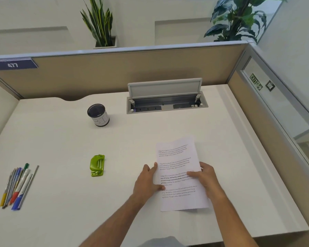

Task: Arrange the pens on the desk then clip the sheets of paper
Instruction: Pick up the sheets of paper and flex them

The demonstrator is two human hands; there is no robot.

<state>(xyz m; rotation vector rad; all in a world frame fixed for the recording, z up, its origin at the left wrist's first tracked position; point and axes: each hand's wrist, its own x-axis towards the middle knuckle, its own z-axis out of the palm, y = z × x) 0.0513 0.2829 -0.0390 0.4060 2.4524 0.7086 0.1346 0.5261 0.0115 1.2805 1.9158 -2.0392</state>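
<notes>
A stack of printed sheets of paper (178, 157) lies on the white desk (61, 136), right of centre. My left hand (147, 179) grips its left edge, thumb on top. At the right edge my right hand (204, 175) holds the stack, fingers resting on the text. Several pens and markers (18, 186) lie side by side in a bundle at the desk's left, apart from both hands. A green clip device (97, 165) sits between the pens and the paper, untouched.
A black-and-white pen cup (98, 114) stands upright at the back left of centre. An open cable tray with a raised lid (165, 98) is set into the desk's back. Beige partitions (132, 68) wall the back and right sides.
</notes>
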